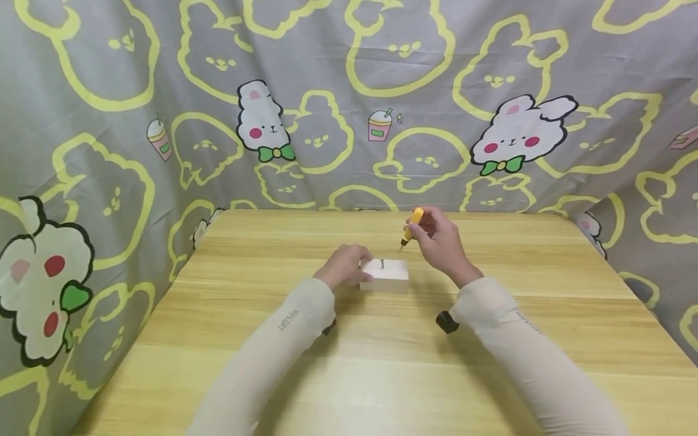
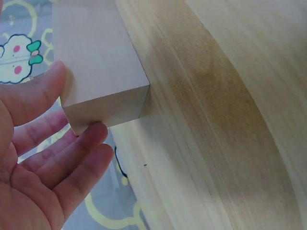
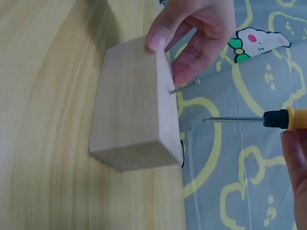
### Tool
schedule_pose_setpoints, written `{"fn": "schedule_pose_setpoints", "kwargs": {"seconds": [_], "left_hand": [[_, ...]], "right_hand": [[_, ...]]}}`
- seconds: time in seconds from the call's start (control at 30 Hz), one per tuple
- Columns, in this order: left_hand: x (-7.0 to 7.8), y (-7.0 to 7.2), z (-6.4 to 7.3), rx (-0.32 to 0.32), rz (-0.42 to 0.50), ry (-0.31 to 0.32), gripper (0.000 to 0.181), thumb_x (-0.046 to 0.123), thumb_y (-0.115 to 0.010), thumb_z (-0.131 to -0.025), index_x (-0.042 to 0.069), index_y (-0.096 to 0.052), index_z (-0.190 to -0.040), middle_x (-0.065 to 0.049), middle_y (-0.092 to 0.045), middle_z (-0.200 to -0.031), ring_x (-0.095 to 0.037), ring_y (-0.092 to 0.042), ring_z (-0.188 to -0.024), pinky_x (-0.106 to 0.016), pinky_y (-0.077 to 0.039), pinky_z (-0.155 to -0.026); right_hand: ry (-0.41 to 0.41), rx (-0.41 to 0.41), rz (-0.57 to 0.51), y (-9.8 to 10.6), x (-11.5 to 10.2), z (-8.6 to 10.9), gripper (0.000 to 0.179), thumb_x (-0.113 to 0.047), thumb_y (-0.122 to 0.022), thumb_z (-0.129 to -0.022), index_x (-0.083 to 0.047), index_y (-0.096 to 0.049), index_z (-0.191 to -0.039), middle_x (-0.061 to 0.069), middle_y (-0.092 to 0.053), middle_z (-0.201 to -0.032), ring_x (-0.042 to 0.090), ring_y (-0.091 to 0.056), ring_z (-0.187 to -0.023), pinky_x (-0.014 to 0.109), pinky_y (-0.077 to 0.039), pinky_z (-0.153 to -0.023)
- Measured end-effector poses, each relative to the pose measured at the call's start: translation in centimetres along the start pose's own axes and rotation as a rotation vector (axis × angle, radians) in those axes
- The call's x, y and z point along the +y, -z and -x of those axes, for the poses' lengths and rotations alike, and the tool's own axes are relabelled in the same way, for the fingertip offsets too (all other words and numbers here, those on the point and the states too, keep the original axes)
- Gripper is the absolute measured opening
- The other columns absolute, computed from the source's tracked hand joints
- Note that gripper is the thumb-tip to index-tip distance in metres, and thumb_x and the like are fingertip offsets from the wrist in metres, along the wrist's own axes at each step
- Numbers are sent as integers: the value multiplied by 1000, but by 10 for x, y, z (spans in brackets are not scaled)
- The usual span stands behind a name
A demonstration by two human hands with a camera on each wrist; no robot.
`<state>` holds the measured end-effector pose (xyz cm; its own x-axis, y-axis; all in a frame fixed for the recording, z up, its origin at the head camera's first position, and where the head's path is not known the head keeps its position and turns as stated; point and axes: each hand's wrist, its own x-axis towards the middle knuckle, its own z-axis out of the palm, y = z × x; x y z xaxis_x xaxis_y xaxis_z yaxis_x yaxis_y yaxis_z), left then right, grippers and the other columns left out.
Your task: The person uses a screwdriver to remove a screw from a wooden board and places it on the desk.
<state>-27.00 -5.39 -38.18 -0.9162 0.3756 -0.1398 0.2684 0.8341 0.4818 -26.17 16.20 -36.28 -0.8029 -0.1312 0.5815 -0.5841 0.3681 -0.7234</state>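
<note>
A pale wooden block (image 1: 384, 284) lies on the table, and a screw (image 1: 382, 264) stands upright out of its top face. My left hand (image 1: 343, 267) holds the block's left end, thumb on the near face and fingers about the end and far side. Held up in my right hand (image 1: 444, 245) is a screwdriver (image 1: 413, 225) with a yellow handle, its shaft slanting down to the left. In the right wrist view, the shaft tip is apart from the screw (image 3: 189, 85), with a gap between them. Only the fingertips of the right hand (image 3: 296, 163) show there.
The wood-grain table (image 1: 349, 369) spreads around the block on all sides. Behind it and at both sides hangs a grey curtain (image 1: 327, 54) with cartoon prints. A dark wrist device (image 1: 447, 322) sits under the right sleeve.
</note>
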Motion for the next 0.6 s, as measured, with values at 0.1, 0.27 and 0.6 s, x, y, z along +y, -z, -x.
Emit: {"fn": "schedule_pose_setpoints", "kwargs": {"seconds": [0.1,0.27,0.6], "left_hand": [[0,0,0,1,-6,-7,50,21,-81,-79,10,-64,-125,-6,-61,-129,-30,-49,-122,-46,-40,-104],[-1,1,0,0,-5,-7,49,22,-80,-80,10,-64,-125,-6,-61,-129,-29,-49,-121,-46,-40,-104],[-2,1,-3,-19,8,-13,49,20,-81,-79,9,-64,-124,-7,-61,-129,-30,-50,-122,-45,-40,-105]], "right_hand": [[14,7,-16,-2,-15,-2,25,7,-58,-93,13,-50,-117,27,-62,-103,39,-66,-90,12,-51,-75],[29,-12,-37,-6,-43,-5,25,11,-56,-93,17,-48,-115,30,-61,-100,42,-66,-87,27,-57,-75],[17,-48,-19,-13,-49,-4,20,11,-57,-92,13,-51,-111,26,-62,-96,38,-66,-86,16,-53,-72]]}}
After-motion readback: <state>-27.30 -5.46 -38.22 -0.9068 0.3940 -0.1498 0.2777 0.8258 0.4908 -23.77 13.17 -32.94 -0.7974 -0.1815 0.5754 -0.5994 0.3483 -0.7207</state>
